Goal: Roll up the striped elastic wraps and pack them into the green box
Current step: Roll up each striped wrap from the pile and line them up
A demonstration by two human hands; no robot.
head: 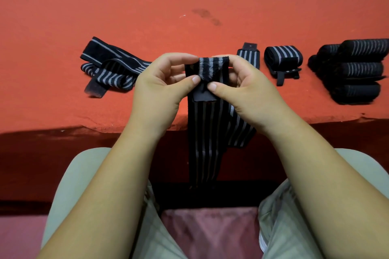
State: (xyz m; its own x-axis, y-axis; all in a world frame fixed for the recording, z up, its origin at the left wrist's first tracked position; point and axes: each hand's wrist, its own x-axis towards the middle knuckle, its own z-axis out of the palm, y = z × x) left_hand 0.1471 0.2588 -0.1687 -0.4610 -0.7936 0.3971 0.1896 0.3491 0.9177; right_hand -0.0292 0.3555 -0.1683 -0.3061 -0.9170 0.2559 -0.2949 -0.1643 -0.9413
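My left hand (162, 82) and my right hand (246, 88) pinch the top end of a black wrap with grey stripes (207, 130), folded over at its tip between thumbs and fingers. Its long tail hangs over the table's front edge down between my knees. A loose, unrolled striped wrap (109, 67) lies tangled on the table to the left. One rolled wrap (283, 59) sits to the right, and a pile of several rolled wraps (353, 71) lies at the far right. No green box is in view.
The table is covered in an orange-red cloth (189, 17) with a dark stain and a small tear near the back. Its front edge runs just under my wrists. My legs in pale shorts and a pink seat are below.
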